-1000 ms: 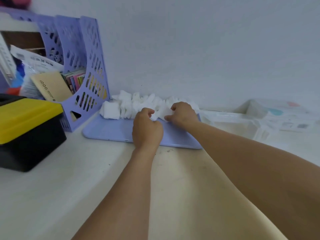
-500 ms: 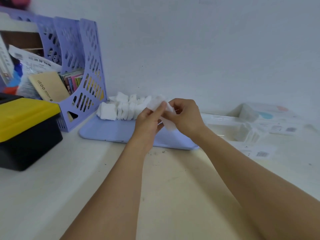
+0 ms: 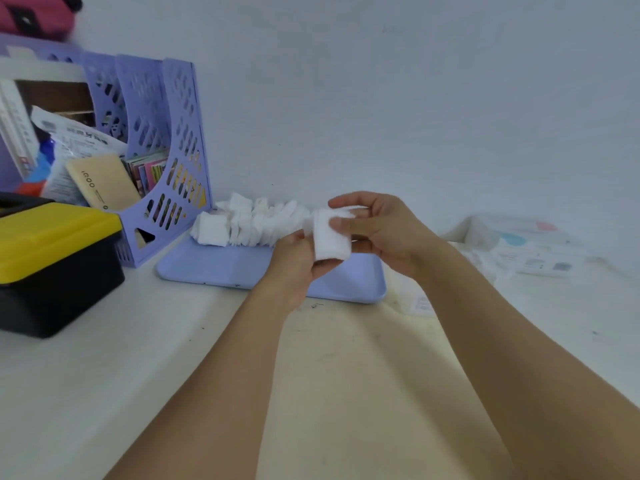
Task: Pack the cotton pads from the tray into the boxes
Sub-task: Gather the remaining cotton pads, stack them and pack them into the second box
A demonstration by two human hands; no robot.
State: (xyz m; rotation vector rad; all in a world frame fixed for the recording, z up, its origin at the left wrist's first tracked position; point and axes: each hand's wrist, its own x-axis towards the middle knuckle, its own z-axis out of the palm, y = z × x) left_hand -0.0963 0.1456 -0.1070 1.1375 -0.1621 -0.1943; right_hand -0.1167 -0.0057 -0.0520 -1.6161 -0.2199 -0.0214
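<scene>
A lilac tray [image 3: 221,268] lies by the wall with a row of white cotton pads [image 3: 249,221] along its back edge. Above the tray's right half, both hands hold a small stack of cotton pads [image 3: 329,237]. My left hand [image 3: 294,268] pinches the stack from below. My right hand [image 3: 377,230] grips it from the right, thumb on its face. To the right, clear plastic boxes [image 3: 519,244] with printed labels sit blurred on the table; my right arm hides part of them.
A lilac perforated file holder [image 3: 162,161] with booklets and packets stands left of the tray. A black box with a yellow lid [image 3: 52,258] sits at the far left. The wall runs close behind the tray.
Both hands were down on the pads in the tray a second ago. They have lifted a small stack off the tray and now hold it up between them, a little to the right.
</scene>
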